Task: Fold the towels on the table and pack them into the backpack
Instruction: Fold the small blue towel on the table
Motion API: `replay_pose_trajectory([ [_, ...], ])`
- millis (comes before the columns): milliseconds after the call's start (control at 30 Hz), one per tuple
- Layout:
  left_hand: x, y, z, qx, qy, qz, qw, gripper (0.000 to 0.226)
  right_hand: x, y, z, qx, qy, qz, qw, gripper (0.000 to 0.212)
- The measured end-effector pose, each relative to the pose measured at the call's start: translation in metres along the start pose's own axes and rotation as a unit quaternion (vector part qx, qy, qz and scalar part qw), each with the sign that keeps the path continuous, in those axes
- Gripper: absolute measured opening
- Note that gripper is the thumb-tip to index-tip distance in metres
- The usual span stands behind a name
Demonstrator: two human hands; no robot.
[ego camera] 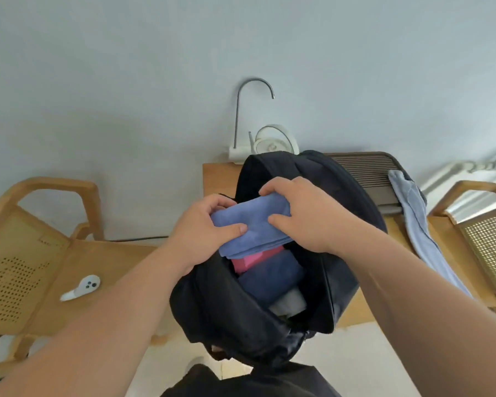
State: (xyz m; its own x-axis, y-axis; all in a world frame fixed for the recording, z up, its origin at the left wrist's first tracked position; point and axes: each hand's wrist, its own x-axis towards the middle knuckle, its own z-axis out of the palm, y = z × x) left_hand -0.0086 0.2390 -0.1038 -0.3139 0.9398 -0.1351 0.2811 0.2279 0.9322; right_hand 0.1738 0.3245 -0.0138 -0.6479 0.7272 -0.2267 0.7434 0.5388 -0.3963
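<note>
A wooden tabletop (216,179) meets a pale grey wall (126,81). At frame centre, left grip (204,224) and right grip (307,213) clutch a folded blue towel (252,222) over the open backpack (341,196), its long axis left-right, rising rightward.

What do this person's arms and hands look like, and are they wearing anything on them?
Both are bare. The left hand and right hand have no gloves, and no rings show on the fingers. The left forearm and right forearm carry no sleeve as far up as the picture reaches. No watch or band shows on either wrist.
</note>
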Motion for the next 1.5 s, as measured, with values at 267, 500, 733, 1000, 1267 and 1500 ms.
replay_pose_trajectory([
  [267,-0.020,0.004,0.026,0.224,-0.088,0.120,0.963,0.028,-0.021,0.000,0.020,-0.037,0.109,0.048,0.992,0.061],
  [500,-0.036,-0.023,0.038,0.450,-0.156,0.232,0.848,0.039,-0.042,0.013,0.051,-0.099,0.157,0.048,0.981,0.050],
  [733,-0.027,-0.040,0.024,0.500,-0.325,0.305,0.743,0.049,-0.045,0.037,0.056,-0.082,0.163,0.095,0.979,0.051],
  [1000,-0.018,-0.047,0.008,0.467,-0.462,0.416,0.629,0.040,-0.033,0.064,0.048,-0.053,0.208,0.221,0.952,0.035],
  [1267,0.006,-0.073,0.022,0.426,-0.453,0.549,0.559,0.054,-0.030,-0.006,0.102,-0.102,0.286,0.187,0.934,0.032],
  [1500,0.029,-0.057,0.002,0.408,-0.464,0.485,0.618,0.057,-0.049,-0.001,0.155,0.045,0.105,0.406,0.907,0.040],
])
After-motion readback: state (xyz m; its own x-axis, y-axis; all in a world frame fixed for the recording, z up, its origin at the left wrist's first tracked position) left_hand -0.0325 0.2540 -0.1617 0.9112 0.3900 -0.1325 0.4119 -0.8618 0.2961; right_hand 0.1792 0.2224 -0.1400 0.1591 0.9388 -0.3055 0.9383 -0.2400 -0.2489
